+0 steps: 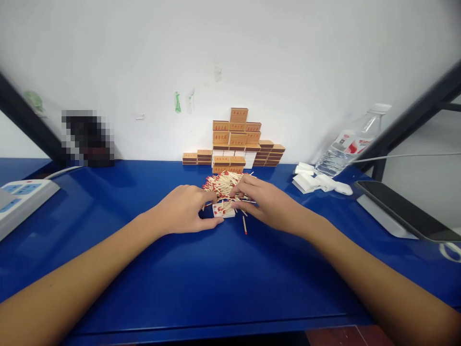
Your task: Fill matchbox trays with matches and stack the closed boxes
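Observation:
A small white matchbox tray (225,215) with red-tipped matches in it lies on the blue table. My left hand (183,209) holds it from the left, thumb along its near edge and fingers curled at its far corner. Over the tray's right side, my right hand (268,199) is bent with thumb and fingers around some matches (227,205); its fingertips partly hide them. Just beyond both hands spreads a heap of loose matches (225,181), partly covered by my right fingers. One single match (245,225) lies apart, nearer to me.
Stacked orange matchboxes (237,139) stand against the wall behind the heap. To the right are crumpled white tissues (320,182), a tilted water bottle (347,142) and a dark phone (406,209). A white power strip (34,199) lies at far left, near a blurred black object (90,139).

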### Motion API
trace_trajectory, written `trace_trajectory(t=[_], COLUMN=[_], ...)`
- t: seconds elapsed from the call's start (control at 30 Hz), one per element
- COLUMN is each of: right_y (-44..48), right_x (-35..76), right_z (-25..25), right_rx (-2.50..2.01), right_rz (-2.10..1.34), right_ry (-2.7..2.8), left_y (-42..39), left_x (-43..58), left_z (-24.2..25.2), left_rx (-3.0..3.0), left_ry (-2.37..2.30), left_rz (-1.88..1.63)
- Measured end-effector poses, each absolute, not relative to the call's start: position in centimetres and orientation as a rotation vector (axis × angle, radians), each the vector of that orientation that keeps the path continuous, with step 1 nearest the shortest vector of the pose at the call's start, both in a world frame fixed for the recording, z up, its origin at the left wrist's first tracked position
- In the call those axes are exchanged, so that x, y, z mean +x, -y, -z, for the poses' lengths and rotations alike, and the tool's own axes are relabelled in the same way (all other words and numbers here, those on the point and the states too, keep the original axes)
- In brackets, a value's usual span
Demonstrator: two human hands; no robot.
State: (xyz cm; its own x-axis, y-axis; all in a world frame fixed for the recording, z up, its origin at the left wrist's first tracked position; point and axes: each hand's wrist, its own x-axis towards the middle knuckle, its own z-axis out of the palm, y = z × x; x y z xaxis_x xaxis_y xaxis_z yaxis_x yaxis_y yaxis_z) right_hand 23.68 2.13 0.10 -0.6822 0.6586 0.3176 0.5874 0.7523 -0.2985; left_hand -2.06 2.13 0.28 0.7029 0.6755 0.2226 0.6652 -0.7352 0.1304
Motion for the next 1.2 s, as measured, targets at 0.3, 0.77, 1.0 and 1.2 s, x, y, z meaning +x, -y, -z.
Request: trace_trajectory(t=[0.3, 0.77, 1.0, 1.2], right_y=[-2.3, -1.5, -1.3, -1.5], right_x=[24.0, 22.9, 22.9, 23.3], right_z=[-0.4, 0.2, -0.2, -0.6], right_rx=[-1.022, -0.999, -0.993, -1.101], right_rz=[-0.277, -0.462, -0.508, -0.571], right_ry=[2.573, 2.487, 2.482, 2.454], left_y=[-1.8, -1.5, -1.6, -1.9], left_x=[-1.8, -1.6, -1.4, -1.3], left_z=[0.0, 0.6, 0.7, 0.8], left_rx=[2.864, 2.879, 2.959, 2.965], left_ry=[-1.067, -0.987, -0.959, -0.928], left_rz=[-0.522, -0.52, -0.657, -0.709])
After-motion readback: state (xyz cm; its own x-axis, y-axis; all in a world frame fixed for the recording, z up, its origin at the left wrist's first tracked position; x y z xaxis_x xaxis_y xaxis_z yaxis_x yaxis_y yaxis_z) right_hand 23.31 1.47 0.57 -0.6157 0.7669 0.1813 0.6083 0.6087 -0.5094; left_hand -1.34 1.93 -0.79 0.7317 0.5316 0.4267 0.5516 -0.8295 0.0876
